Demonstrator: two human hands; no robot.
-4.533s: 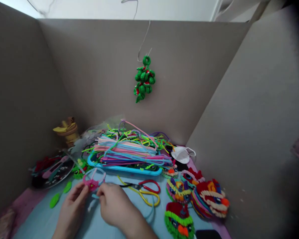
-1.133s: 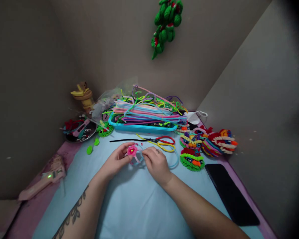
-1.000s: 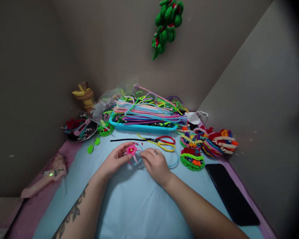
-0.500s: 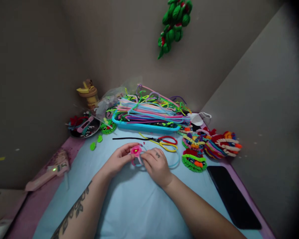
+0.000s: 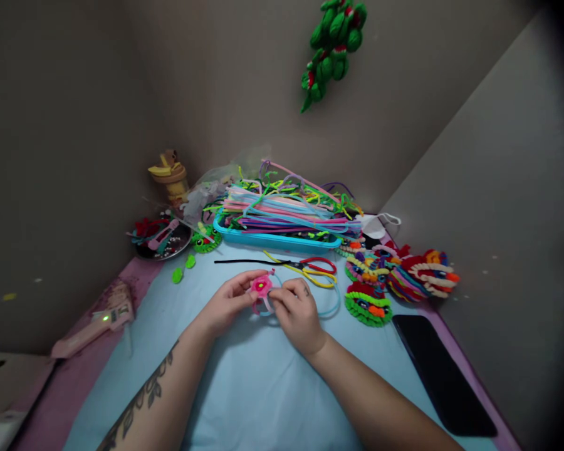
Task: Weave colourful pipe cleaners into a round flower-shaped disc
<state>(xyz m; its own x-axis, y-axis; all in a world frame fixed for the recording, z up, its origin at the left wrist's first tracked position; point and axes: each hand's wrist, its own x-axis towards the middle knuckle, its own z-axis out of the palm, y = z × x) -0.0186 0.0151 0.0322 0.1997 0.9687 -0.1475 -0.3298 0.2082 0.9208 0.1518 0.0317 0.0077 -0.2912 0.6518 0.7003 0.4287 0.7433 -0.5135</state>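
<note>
A pink pipe-cleaner flower [image 5: 262,286] with a yellow centre is pinched between the thumb and fingers of my left hand [image 5: 232,302]. My right hand [image 5: 297,312] is closed at the flower's right side, thumb and forefinger pressed together by its stems. A light-blue pipe cleaner [image 5: 333,308] curves out behind my right hand; where its end meets the flower is hidden by my fingers. Just beyond my hands lie scissors [image 5: 310,268] with one red and one yellow handle, and a black pipe cleaner [image 5: 247,261].
A blue tray [image 5: 282,240] heaped with pipe cleaners stands at the back. Finished fuzzy pieces [image 5: 369,305] and a black phone [image 5: 444,376] lie on the right. To the left are a pink glue gun [image 5: 96,322], green leaves [image 5: 177,275] and a metal dish [image 5: 173,250].
The view has shifted slightly. My right fingers have curled a little more beside the flower, and the flower is turned slightly; my left hand still grips it.
</note>
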